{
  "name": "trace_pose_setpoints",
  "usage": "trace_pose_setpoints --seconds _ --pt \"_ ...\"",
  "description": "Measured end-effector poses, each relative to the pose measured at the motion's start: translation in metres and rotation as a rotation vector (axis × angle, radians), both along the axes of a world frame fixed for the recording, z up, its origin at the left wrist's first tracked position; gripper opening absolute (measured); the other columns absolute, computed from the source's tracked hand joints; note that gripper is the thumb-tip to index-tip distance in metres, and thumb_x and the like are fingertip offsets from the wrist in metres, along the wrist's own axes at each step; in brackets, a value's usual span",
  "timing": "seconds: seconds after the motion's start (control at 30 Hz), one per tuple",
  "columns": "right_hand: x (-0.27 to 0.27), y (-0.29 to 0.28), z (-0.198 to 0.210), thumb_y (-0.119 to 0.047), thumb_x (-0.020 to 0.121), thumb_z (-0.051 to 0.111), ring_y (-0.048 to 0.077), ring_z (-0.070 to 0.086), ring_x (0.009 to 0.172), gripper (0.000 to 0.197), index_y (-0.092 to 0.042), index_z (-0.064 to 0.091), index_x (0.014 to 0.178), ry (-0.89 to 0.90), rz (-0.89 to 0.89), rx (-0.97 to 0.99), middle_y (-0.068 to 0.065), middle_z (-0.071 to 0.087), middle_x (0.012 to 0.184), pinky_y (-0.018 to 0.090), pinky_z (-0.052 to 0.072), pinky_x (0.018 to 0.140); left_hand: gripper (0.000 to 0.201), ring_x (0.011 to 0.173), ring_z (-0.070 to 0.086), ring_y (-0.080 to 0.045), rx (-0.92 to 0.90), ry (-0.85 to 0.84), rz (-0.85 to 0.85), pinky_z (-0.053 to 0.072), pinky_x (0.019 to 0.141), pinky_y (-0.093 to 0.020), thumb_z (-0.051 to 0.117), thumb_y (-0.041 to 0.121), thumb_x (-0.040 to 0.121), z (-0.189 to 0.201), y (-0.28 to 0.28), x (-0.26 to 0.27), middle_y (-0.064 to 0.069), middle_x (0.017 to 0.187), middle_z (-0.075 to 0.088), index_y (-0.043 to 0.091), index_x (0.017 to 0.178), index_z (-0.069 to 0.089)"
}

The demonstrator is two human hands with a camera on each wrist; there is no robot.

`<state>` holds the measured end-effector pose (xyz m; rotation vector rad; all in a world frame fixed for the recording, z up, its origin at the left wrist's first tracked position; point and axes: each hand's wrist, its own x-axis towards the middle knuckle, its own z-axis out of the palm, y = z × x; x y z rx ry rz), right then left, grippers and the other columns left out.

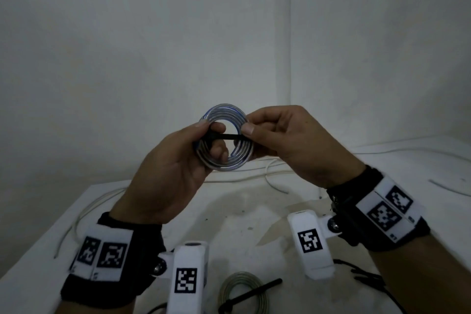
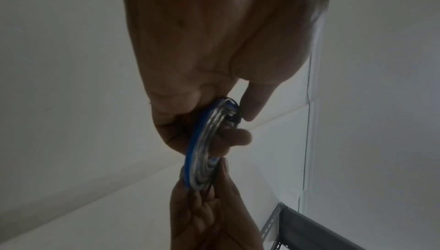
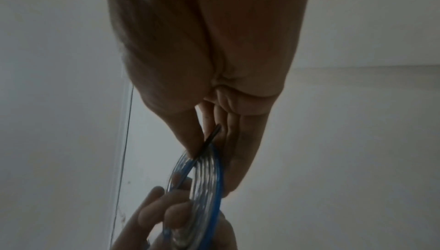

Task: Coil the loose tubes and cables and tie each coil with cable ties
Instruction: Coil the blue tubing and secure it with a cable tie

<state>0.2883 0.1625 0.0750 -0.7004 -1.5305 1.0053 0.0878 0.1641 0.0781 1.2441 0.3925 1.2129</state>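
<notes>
I hold a flat coil of clear tube [image 1: 224, 120] with a blue stripe up in front of me, above the table. My left hand [image 1: 178, 160] grips the coil's left side, with fingers through its middle. A black cable tie [image 1: 224, 137] runs across the coil's opening. My right hand [image 1: 280, 135] pinches the tie's right end between thumb and forefinger at the coil's right edge. The left wrist view shows the coil [image 2: 202, 152] edge-on between the fingers. In the right wrist view the tie [image 3: 209, 139] lies against the coil [image 3: 207, 182].
A white table [image 1: 242, 214] lies below. Loose white cables [image 1: 84, 211] trail along its left and back. Another coiled tube [image 1: 244, 293] with a black cable tie [image 1: 254, 290] on it sits at the near edge. More black ties [image 1: 367, 275] lie at the right.
</notes>
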Motion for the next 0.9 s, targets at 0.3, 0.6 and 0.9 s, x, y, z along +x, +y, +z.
trace_pose_setpoints --seconds 0.3,0.6,0.9 --pt "-0.006 0.001 -0.001 -0.011 0.098 0.068 0.023 0.074 0.077 0.016 -0.007 0.069 0.113 -0.094 -0.258 0.143 0.017 0.075 0.089 0.037 0.063 0.074 0.033 0.084 0.066 -0.022 0.120 0.200 0.223 0.057 0.076 -0.030 0.062 0.026 0.083 -0.003 0.004 -0.002 -0.010 0.080 0.068 0.003 0.106 0.071" --pt "-0.013 -0.008 -0.003 -0.039 0.099 0.064 0.019 0.049 0.097 0.012 -0.028 0.068 0.094 -0.645 -0.428 0.417 -0.001 0.051 0.095 0.020 0.036 0.080 0.029 0.084 0.062 -0.022 0.145 0.244 0.148 0.056 0.090 -0.036 0.061 0.017 0.095 -0.005 0.003 -0.005 -0.014 0.084 0.065 -0.009 0.106 0.066" --pt "0.000 -0.016 0.008 -0.029 0.103 0.059 0.008 0.050 0.082 0.020 -0.018 0.058 0.087 -0.659 -0.278 0.415 -0.005 0.054 0.087 0.014 0.040 0.072 0.020 0.068 0.054 -0.018 0.088 0.130 0.021 0.050 0.074 -0.028 0.054 0.020 0.090 -0.003 -0.001 0.001 -0.002 0.064 0.048 0.003 0.092 0.064"
